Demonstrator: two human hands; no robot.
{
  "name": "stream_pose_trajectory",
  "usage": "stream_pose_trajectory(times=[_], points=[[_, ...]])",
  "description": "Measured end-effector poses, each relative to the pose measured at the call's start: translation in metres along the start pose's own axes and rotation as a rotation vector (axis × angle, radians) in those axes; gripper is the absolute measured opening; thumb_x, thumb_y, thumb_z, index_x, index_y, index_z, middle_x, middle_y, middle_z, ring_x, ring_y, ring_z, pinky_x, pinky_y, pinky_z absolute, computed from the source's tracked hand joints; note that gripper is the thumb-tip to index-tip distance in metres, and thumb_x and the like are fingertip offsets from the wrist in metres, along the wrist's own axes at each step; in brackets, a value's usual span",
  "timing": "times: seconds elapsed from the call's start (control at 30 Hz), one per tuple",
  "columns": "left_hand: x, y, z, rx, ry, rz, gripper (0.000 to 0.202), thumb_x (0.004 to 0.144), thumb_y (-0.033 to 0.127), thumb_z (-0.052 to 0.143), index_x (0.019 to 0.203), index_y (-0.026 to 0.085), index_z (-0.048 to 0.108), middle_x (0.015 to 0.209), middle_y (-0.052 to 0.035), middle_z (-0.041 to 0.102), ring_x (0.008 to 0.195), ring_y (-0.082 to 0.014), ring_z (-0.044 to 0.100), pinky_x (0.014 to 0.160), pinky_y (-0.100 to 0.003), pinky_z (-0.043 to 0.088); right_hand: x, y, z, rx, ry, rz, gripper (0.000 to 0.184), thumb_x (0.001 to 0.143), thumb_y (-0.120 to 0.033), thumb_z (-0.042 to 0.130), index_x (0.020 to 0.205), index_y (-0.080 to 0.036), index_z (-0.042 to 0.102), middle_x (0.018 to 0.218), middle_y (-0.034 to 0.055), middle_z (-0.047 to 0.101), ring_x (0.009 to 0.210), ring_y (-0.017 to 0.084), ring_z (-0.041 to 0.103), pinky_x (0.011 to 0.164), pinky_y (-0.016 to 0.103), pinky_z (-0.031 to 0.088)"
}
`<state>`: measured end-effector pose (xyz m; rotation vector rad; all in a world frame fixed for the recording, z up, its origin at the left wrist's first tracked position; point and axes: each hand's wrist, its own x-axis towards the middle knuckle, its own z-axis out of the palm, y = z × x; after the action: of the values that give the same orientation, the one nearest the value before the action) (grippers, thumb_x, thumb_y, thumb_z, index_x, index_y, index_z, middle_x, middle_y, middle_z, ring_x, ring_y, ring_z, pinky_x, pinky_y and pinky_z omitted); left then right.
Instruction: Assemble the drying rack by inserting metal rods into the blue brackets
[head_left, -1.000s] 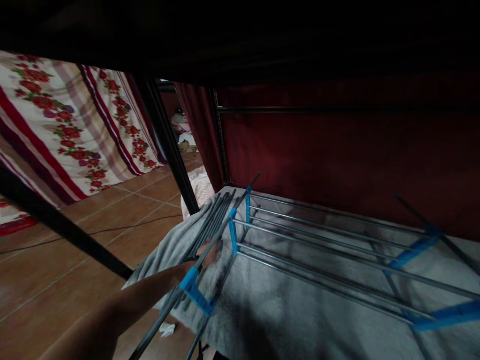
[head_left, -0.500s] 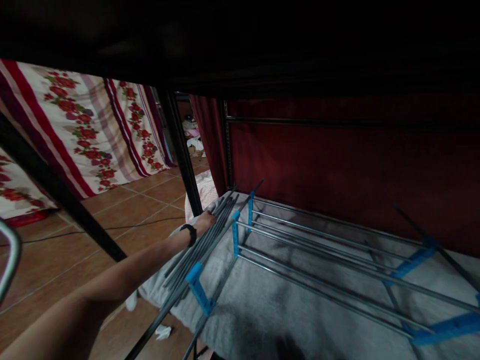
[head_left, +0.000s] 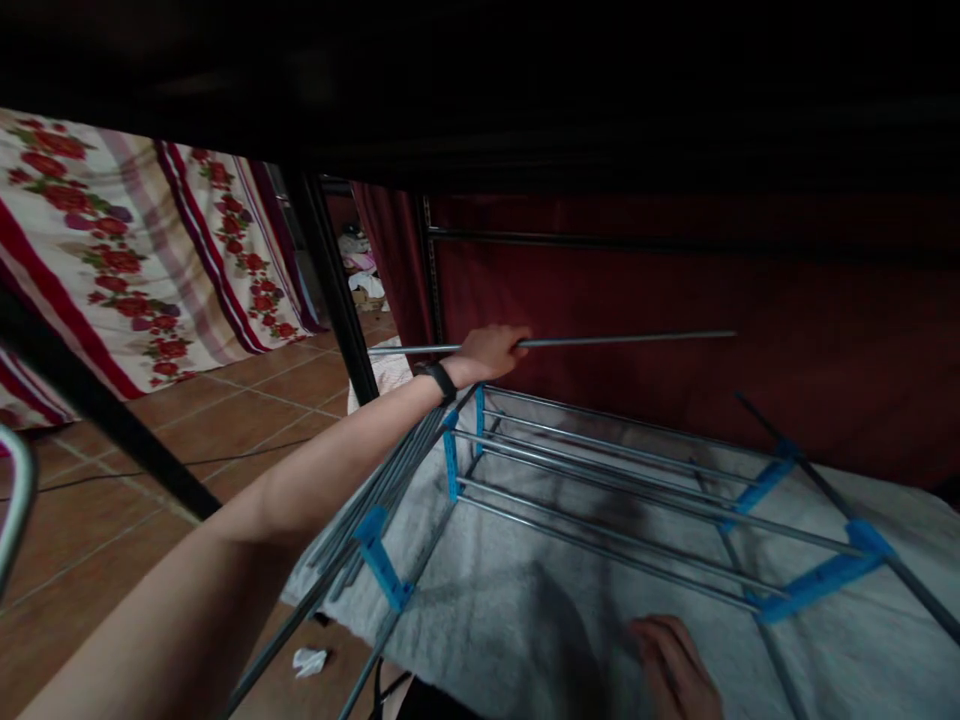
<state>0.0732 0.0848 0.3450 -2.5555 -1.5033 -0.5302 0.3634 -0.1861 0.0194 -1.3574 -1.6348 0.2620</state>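
My left hand (head_left: pixel 495 354), with a dark band on its wrist, grips a thin grey metal rod (head_left: pixel 630 340). The rod is held roughly level above the far left part of a partly built rack of metal tubes and blue plastic connectors (head_left: pixel 382 560). Below my left forearm, a bundle of loose rods (head_left: pixel 375 505) lies along the left side of the rack. My right hand (head_left: pixel 675 665) is at the bottom edge, only partly in view. Its fingers are loosely bent and apart, with nothing in them, in front of the rack's near tubes.
The rack lies on a grey blanket (head_left: pixel 517 610). A black bed frame post (head_left: pixel 334 290) stands at the left, with a dark bunk overhead. Dark red cloth (head_left: pixel 600 290) hangs behind. On the tiled floor lie a cable (head_left: pixel 187 463) and a crumpled white tissue (head_left: pixel 309 661).
My left hand has lifted one rod off the bundle and moved it up and right, turning it crosswise. My right hand has come into view at the bottom. The view has shifted slightly right.
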Motion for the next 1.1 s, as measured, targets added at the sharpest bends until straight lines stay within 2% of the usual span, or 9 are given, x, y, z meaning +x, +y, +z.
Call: stream_pose_trajectory(times=[0.1,0.17,0.3,0.4,0.47,0.57,0.77,0.9,1.1], points=[[0.011,0.058,0.004,-0.001,0.022,0.139,0.029,0.104,0.038,0.051,0.123,0.026,0.07,0.12,-0.0051,0.076,0.11,-0.0247,0.07,0.084,-0.032,0.048,0.013,0.003,-0.016,0.013,0.119,0.074,0.027,0.098,-0.044,0.057,0.095,-0.027,0.077,0.096,0.0055,0.075,0.089,0.02,0.074,0.077,0.027,0.061],[0.004,0.093,0.015,-0.028,0.051,0.23,0.031,0.106,0.042,0.05,0.124,0.026,0.07,0.12,-0.0054,0.076,0.111,-0.0242,0.07,0.084,-0.032,0.048,0.019,0.0,-0.026,0.031,0.203,0.137,0.025,0.096,-0.045,0.06,0.095,-0.026,0.077,0.098,0.0055,0.073,0.09,0.02,0.072,0.078,0.029,0.059],[-0.044,0.143,0.049,-0.091,0.106,0.361,0.028,0.108,0.037,0.048,0.114,0.022,0.07,0.112,-0.0065,0.075,0.102,-0.0213,0.07,0.082,-0.031,0.048,0.022,-0.002,-0.042,0.156,0.323,0.294,0.025,0.091,-0.047,0.066,0.096,-0.025,0.076,0.092,0.0047,0.071,0.081,0.02,0.068,0.073,0.032,0.056],[-0.092,0.159,0.084,-0.183,0.107,0.341,0.019,0.107,0.032,0.052,0.105,0.022,0.069,0.097,-0.0044,0.073,0.093,-0.0203,0.07,0.081,-0.032,0.049,0.022,0.001,-0.049,0.296,0.432,0.463,0.027,0.088,-0.049,0.07,0.097,-0.024,0.075,0.091,0.0043,0.071,0.078,0.02,0.066,0.07,0.033,0.055],[-0.119,0.158,0.111,-0.26,0.112,0.304,0.016,0.105,0.032,0.055,0.106,0.023,0.069,0.097,-0.0038,0.074,0.091,-0.0202,0.07,0.081,-0.032,0.051,0.023,0.001,-0.05,0.411,0.508,0.549,0.029,0.086,-0.05,0.073,0.1,-0.025,0.075,0.093,0.0039,0.072,0.08,0.02,0.066,0.071,0.033,0.055],[-0.149,0.145,0.15,-0.353,0.104,0.268,0.017,0.105,0.033,0.057,0.105,0.023,0.07,0.094,-0.0032,0.075,0.088,-0.0206,0.071,0.08,-0.033,0.053,0.028,-0.003,-0.049,0.588,0.566,0.64,0.034,0.083,-0.048,0.077,0.109,-0.027,0.074,0.099,0.0034,0.073,0.088,0.02,0.067,0.074,0.034,0.056],[-0.178,0.104,0.21,-0.33,0.088,0.27,0.033,0.106,0.046,0.052,0.104,0.024,0.076,0.097,-0.0044,0.078,0.083,-0.0231,0.073,0.075,-0.036,0.055,0.042,-0.01,-0.044,0.903,0.588,0.732,0.03,0.072,-0.039,0.085,0.098,-0.028,0.075,0.096,0.0004,0.074,0.095,0.021,0.07,0.082,0.036,0.058],[-0.185,0.089,0.227,-0.31,0.062,0.239,0.039,0.106,0.049,0.048,0.105,0.025,0.078,0.099,-0.0045,0.079,0.084,-0.0247,0.074,0.074,-0.037,0.056,0.047,-0.006,-0.043,1.008,0.578,0.767,0.032,0.073,-0.04,0.086,0.1,-0.027,0.076,0.093,-0.0006,0.074,0.091,0.019,0.071,0.082,0.035,0.059],[-0.179,0.084,0.23,-0.276,-0.004,0.169,0.036,0.104,0.049,0.051,0.109,0.026,0.079,0.102,-0.0056,0.079,0.091,-0.0267,0.075,0.081,-0.039,0.058,0.065,0.014,-0.047,0.991,0.596,0.803,0.037,0.071,-0.051,0.092,0.089,-0.024,0.074,0.082,-0.0015,0.071,0.079,0.015,0.071,0.074,0.03,0.061]])
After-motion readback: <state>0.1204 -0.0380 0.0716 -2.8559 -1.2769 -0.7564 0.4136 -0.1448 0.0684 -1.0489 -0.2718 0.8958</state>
